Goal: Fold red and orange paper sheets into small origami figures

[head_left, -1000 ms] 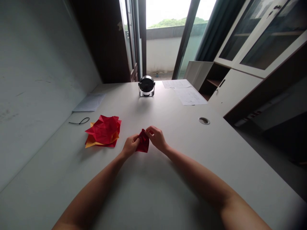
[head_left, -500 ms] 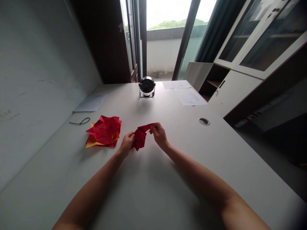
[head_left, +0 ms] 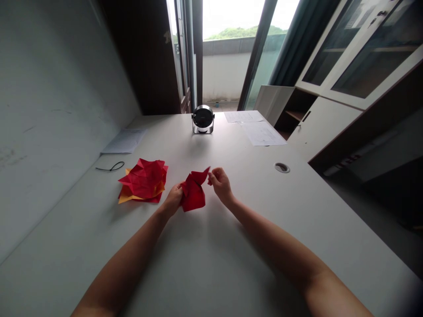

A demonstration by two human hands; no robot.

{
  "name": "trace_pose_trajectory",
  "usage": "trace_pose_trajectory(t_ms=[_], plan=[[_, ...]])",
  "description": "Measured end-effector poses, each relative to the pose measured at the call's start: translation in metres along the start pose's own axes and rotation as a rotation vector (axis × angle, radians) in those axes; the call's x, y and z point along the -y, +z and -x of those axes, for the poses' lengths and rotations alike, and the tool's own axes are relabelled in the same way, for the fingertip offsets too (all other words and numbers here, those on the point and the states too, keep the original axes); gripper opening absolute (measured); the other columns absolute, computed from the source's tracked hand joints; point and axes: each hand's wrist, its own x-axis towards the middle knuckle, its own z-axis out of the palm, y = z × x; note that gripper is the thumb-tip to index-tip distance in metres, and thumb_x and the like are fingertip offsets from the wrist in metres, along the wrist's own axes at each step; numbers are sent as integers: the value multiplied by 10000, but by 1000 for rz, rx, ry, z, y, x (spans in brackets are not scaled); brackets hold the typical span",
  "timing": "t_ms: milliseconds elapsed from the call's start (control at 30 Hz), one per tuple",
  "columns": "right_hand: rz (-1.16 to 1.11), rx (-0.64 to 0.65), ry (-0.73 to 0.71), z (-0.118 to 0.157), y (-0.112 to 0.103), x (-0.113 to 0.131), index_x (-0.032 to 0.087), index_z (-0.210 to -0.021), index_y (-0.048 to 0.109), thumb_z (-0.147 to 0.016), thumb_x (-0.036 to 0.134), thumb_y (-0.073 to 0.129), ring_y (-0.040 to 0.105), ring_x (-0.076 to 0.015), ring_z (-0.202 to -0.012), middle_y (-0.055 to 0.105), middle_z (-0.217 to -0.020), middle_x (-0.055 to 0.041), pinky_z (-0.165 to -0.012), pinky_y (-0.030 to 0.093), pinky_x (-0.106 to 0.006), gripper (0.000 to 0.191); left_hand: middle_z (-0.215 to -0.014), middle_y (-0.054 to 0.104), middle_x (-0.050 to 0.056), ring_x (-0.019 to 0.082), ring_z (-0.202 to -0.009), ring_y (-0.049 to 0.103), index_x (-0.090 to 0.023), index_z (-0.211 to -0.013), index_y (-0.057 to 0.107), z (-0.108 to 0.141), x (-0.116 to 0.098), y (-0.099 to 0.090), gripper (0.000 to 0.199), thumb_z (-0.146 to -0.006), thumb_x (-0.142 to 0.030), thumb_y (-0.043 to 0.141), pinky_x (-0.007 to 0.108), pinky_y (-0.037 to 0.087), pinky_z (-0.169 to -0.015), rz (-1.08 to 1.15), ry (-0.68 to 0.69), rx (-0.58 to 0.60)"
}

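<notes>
A creased, partly folded red paper (head_left: 194, 197) is held above the table, pinched along its left edge by my left hand (head_left: 173, 198). One narrow pointed flap sticks up from it toward the upper right. Just right of that flap is my right hand (head_left: 220, 182), its fingers closed in a pinch. A small reddish spot shows at those fingertips; what they hold, if anything, I cannot make out. To the left lies a loose pile of creased red paper (head_left: 147, 178), with an orange-yellow sheet (head_left: 127, 193) showing beneath the top piece.
On the white table (head_left: 211, 259) a round black-and-silver device (head_left: 202, 119) stands at the back. Printed sheets lie at back right (head_left: 262, 133) and back left (head_left: 124, 141). A thin black looped cord (head_left: 110, 168) rests near the wall. A round cable hole (head_left: 282, 167) is at right.
The red paper has turned and opened out, showing a broader, brighter face. Its upper right flap has come away from my right hand's fingertips. Both hands have shifted only slightly.
</notes>
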Motion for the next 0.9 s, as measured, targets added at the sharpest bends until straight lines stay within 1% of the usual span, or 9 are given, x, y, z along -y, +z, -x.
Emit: trace_pose_trajectory(t_ms=[67,133,233,367,500,567,667,767,900], plan=[[217,34,-126,7,1,6,223,-821,486,-889,347,591,529,-130,-597,545,-688,27,-579,436,-256,176,-725,649,20,108,-573,541,-133,-906,671,-1,4,0,326,-748,-406,753,208,403,-532,-15,28,-17],[346,131,-253,14,3,12,215,-824,531,-891,276,572,535,-132,-636,576,-726,12,-619,439,-258,100,-714,635,8,99,-566,524,-142,-882,657,-2,7,0,316,-768,-426,734,198,385,-522,-52,44,-29],[400,244,-387,20,5,18,212,-856,576,-909,204,518,557,-139,-693,615,-803,-16,-664,457,-263,79,-674,603,-11,94,-550,503,-152,-825,630,-2,10,-1,304,-774,-437,722,193,367,-509,-101,59,-67],[489,295,-546,20,2,19,213,-853,599,-920,182,512,574,-171,-822,621,-918,-59,-747,479,-292,114,-662,590,-21,91,-545,488,-156,-820,622,-2,11,-3,324,-775,-464,714,196,368,-518,-100,111,-133],[670,371,-687,19,-2,18,232,-964,665,-938,200,519,549,-182,-820,590,-910,-66,-738,460,-294,151,-684,607,-8,103,-572,501,-153,-833,636,-2,10,-3,352,-775,-492,710,206,379,-536,-150,142,-166],[695,369,-661,19,-2,17,246,-1094,666,-960,213,496,541,-178,-792,588,-896,-61,-723,450,-285,218,-707,622,-2,112,-594,513,-158,-858,652,0,9,-2,348,-787,-496,697,209,383,-548,-201,178,-170],[612,323,-515,19,0,19,274,-1205,646,-982,256,489,546,-168,-760,609,-941,-59,-705,441,-265,274,-756,645,9,129,-635,535,-169,-947,673,3,7,0,330,-824,-476,666,211,388,-566,-277,229,-152],[531,301,-388,18,1,20,310,-1230,642,-986,283,488,553,-165,-743,628,-974,-52,-694,435,-256,290,-775,653,17,136,-646,536,-173,-960,677,5,6,2,304,-847,-453,644,212,383,-565,-302,236,-109],[541,297,-318,15,1,16,290,-1177,659,-961,251,491,554,-158,-732,642,-953,-46,-691,433,-256,276,-811,665,22,149,-695,554,-176,-949,677,5,5,6,281,-827,-429,664,219,407,-605,-235,255,-59]])
